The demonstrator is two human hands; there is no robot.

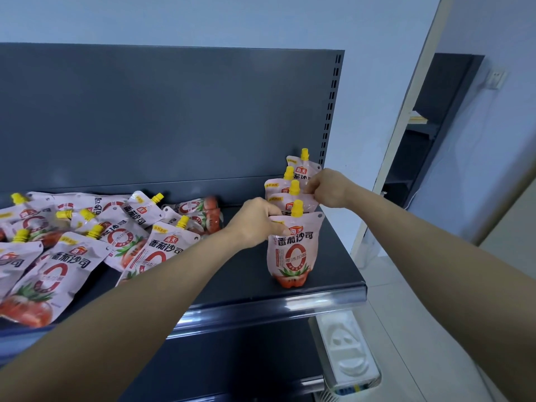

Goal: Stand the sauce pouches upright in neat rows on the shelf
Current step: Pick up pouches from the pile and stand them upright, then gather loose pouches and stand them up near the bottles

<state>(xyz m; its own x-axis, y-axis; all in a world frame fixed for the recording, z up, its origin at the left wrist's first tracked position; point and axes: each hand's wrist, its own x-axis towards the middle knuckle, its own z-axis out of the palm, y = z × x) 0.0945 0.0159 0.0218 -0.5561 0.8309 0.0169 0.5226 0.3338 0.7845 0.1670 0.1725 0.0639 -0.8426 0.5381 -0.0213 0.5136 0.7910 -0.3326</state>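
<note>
On the shelf (333,256), both hands (255,221) seemingly pinch upright pouches (293,245).

The pouches (293,248) on the dark grey shelf (333,268) are pale pink with yellow caps (297,208), dark lettering, a red ring around a white centre, and red tomatoes with green leaves printed at the base. The back panel (162,111) behind the shelf is the same dark grey, its slotted upright (330,105) showing a column of black slots. Right of the shelf, the wall (374,82) is pale blue-white.
</note>
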